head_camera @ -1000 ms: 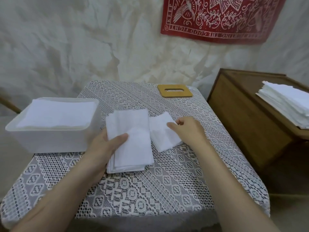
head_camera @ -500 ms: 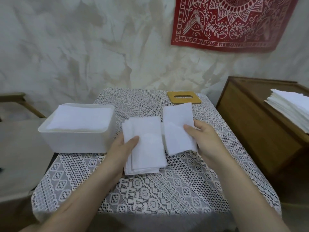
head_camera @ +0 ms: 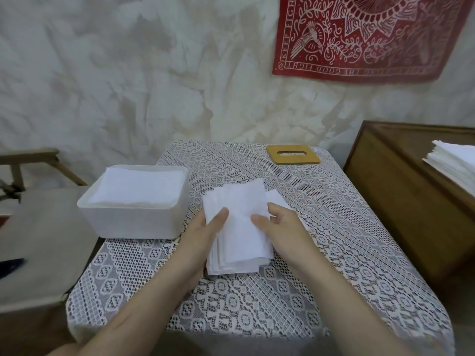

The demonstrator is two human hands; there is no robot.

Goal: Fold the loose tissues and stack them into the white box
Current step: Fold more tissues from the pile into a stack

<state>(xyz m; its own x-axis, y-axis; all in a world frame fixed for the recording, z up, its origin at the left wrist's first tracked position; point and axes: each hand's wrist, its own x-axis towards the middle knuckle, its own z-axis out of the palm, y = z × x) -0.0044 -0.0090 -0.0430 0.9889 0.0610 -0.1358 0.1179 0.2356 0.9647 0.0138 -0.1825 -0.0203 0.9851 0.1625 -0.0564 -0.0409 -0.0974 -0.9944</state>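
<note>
Two hands hold one pile of folded tissues [head_camera: 241, 242] at the centre of the lace-covered table [head_camera: 231, 304]. Pile: white, rectangular, layers fanned out along the left and near edges; top sheet skewed, with a faint crease across it. Left hand [head_camera: 200, 237] grips the left edge, thumb on top, fingers hidden. Right hand [head_camera: 285, 232] clasps the right edge, thumb on the top sheet, fingers curled. White box [head_camera: 133, 222] sits near the pile's left, filled with flat tissues. Another tissue [head_camera: 276, 199] peeks out behind the right hand.
</note>
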